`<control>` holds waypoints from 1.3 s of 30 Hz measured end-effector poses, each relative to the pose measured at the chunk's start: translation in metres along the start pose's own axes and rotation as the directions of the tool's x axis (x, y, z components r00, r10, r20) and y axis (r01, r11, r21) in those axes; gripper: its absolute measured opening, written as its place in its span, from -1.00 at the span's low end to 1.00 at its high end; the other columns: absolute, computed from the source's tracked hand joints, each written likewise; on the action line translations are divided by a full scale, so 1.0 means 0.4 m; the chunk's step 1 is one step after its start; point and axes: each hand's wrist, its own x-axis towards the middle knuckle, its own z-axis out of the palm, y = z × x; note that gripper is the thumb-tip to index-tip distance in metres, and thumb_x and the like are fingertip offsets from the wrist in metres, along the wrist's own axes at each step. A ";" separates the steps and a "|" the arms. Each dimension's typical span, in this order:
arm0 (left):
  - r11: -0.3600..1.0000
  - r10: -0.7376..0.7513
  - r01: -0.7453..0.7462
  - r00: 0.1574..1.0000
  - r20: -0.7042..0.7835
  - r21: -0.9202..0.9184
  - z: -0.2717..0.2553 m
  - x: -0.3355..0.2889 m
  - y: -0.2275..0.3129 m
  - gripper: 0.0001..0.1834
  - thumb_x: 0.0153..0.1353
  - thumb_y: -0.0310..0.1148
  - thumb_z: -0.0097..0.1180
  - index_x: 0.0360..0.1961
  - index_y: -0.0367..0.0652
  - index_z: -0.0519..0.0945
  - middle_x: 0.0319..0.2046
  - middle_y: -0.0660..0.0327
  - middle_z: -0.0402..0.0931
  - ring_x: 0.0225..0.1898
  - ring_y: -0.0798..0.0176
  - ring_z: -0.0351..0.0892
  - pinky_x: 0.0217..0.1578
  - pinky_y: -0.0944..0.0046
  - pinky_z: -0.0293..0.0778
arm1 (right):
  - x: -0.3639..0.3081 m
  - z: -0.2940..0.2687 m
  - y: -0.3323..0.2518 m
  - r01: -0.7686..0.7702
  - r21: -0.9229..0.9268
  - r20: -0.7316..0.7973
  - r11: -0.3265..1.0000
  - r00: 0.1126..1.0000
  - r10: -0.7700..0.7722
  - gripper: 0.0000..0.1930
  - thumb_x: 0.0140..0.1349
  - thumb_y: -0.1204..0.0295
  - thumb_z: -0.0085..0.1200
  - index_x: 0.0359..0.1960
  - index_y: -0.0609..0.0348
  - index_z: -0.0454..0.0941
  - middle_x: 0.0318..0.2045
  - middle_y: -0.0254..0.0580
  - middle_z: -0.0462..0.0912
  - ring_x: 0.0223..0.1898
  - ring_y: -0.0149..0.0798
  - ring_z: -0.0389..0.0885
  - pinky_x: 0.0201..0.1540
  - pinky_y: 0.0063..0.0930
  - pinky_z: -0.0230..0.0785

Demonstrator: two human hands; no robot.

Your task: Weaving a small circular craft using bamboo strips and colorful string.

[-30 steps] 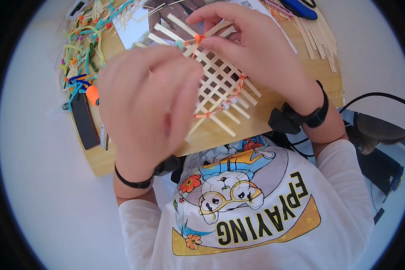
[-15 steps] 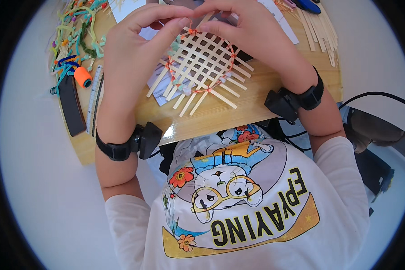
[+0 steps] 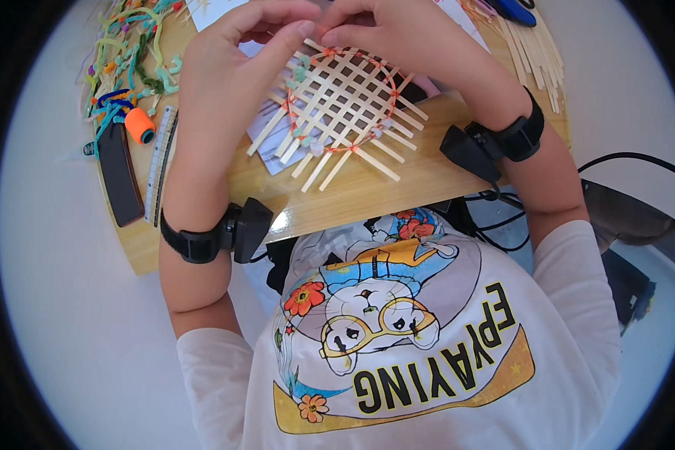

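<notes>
A woven lattice of pale flat wooden strips (image 3: 346,106) hangs tilted over the front of the table, the strip ends sticking out around it. An orange thread ring with small pale green and white stones runs round it, tied on with orange knots. At its far edge my left hand (image 3: 251,52) and my right hand (image 3: 386,34) come close together, thumbs and fingers pinched. Orange thread (image 3: 319,33) shows between their fingertips, rising from the ring. The far fingers of both hands are partly hidden.
On the wooden table (image 3: 292,206), the left side holds an orange thread spool (image 3: 137,124), a dark flat phone-like slab (image 3: 120,180), a ruler (image 3: 157,161) and tangled fuzzy coloured stems (image 3: 146,56). Loose wooden strips (image 3: 536,56) and a blue-handled tool (image 3: 514,10) lie far right. Papers (image 3: 270,142) lie beneath the lattice.
The lattice has shifted slightly right and down from my fingers. My right hand has moved a little left and away from me, and more orange thread edge shows along the lattice's far side.
</notes>
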 end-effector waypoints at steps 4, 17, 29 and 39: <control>0.965 -0.022 0.004 0.998 0.064 0.264 -0.006 0.019 -0.012 -0.71 0.30 -0.36 0.30 0.03 -0.14 0.72 -0.12 0.30 0.70 -0.17 0.41 0.63 -0.02 0.40 0.50 | -0.006 0.004 0.011 -0.043 0.024 -0.075 0.999 0.996 0.045 -0.81 0.34 0.44 0.19 -0.13 0.32 0.71 -0.34 -0.07 0.77 -0.34 -0.30 0.70 -0.24 -0.46 0.51; 0.951 -0.147 0.044 0.935 0.323 0.305 0.007 0.011 -0.017 -0.75 0.26 -0.36 0.35 -0.08 -0.25 0.72 -0.26 0.23 0.73 -0.28 0.44 0.64 -0.22 0.39 0.53 | -0.003 -0.011 -0.016 -0.001 0.076 0.015 0.997 1.000 0.000 -0.86 0.31 0.47 0.21 -0.21 0.30 0.71 -0.34 -0.13 0.75 -0.34 -0.31 0.68 -0.22 -0.46 0.50; 0.913 -0.007 -0.006 0.999 0.031 0.408 0.018 -0.012 -0.001 -0.80 0.28 -0.31 0.27 -0.17 -0.20 0.72 -0.43 0.01 0.67 -0.42 0.06 0.70 -0.32 0.15 0.56 | 0.002 -0.015 -0.023 0.237 -0.079 -0.017 0.968 0.971 -0.239 -0.85 0.27 0.48 0.22 -0.25 0.34 0.71 -0.30 0.00 0.70 -0.28 -0.13 0.65 -0.19 -0.35 0.49; 0.871 -0.206 0.165 0.978 0.040 0.464 0.041 -0.037 0.040 -0.69 0.27 -0.31 0.25 0.01 -0.11 0.55 -0.44 0.06 0.65 -0.44 -0.02 0.68 -0.35 0.10 0.56 | -0.046 -0.005 -0.036 0.024 -0.053 -0.147 0.998 0.989 -0.032 -0.86 0.31 0.48 0.18 -0.22 0.31 0.71 -0.40 -0.03 0.73 -0.40 -0.23 0.66 -0.28 -0.40 0.49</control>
